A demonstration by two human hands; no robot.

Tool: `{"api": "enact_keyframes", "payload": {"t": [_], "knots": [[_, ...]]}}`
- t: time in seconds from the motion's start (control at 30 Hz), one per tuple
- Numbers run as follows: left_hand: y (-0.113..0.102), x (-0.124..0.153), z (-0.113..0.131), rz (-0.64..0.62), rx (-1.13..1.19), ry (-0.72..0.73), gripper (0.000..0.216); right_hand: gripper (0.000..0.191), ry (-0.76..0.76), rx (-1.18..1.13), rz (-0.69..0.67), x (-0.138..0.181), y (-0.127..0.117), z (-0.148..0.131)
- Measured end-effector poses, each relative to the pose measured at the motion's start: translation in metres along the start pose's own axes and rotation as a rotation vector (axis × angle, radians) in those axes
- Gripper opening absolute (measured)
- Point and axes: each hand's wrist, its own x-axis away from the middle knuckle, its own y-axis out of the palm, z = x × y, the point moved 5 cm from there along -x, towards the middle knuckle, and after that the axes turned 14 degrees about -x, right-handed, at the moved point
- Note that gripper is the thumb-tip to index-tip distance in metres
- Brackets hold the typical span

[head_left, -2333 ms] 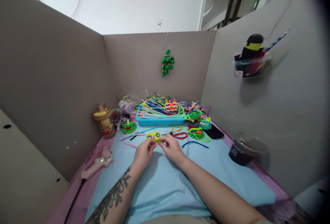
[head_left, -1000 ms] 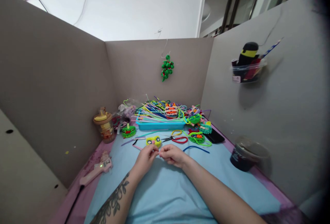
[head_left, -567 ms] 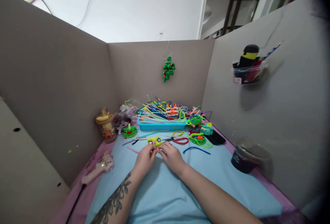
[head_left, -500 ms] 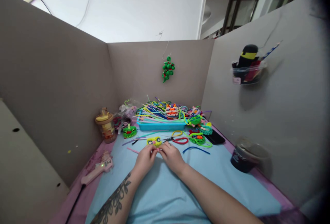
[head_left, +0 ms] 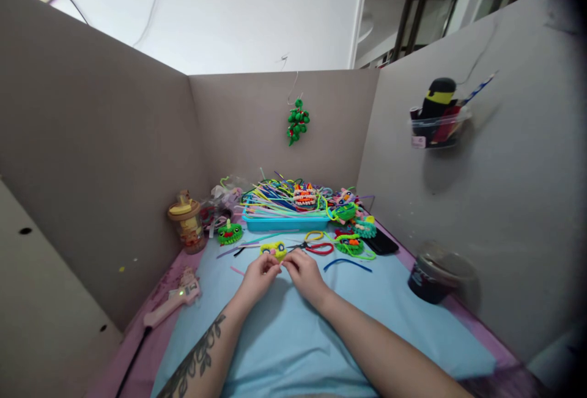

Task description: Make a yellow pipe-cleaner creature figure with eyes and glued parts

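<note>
Both hands are close together over the blue cloth [head_left: 293, 331], fingertips almost meeting. My left hand [head_left: 257, 277] is closed in a pinch on a thin pink pipe cleaner [head_left: 237, 270], whose free end sticks out to the left. My right hand [head_left: 303, 272] pinches at the same spot, apparently on the other end of this pipe cleaner; the fingers hide most of it. Just beyond the fingertips lies a fuzzy yellow pipe-cleaner piece [head_left: 274, 250] with eyes and a pink bit. Scissors with red and yellow handles [head_left: 320, 248] rest beyond my right hand.
A blue tray [head_left: 287, 225] full of pipe cleaners stands at the back. Green fuzzy figures [head_left: 230, 233] lie nearby. A glue gun [head_left: 172, 306] and a lidded cup [head_left: 187, 227] are at left; a phone [head_left: 383, 243], a blue pipe cleaner [head_left: 347, 263] and a dark tub [head_left: 428, 279] at right.
Less of the pink pipe cleaner shows left of my left hand. Both hands stay pinched near the same spot, with small finger shifts. The whole view has moved slightly.
</note>
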Motion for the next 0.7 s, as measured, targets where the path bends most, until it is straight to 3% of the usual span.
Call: {"api": "enact_keyframes", "payload": {"t": [0.13,0.27,0.5,0.7], "knots": [[0.007,-0.001,-0.005,-0.088,0.144,-0.043,0.02,0.012,0.024,-0.08,0.031,-0.001,0.0,-0.003],[0.005,0.0,-0.002,-0.053,0.065,0.01,0.019,0.013,0.022,-0.071,0.039,0.0,-0.001,-0.005],[-0.001,0.001,0.003,-0.008,-0.056,0.033,0.023,0.015,-0.139,0.142,-0.071,0.0,-0.001,-0.016],[-0.001,0.001,0.004,-0.017,-0.038,0.017,0.023,0.017,-0.126,0.292,-0.13,0.002,0.0,-0.015]]}}
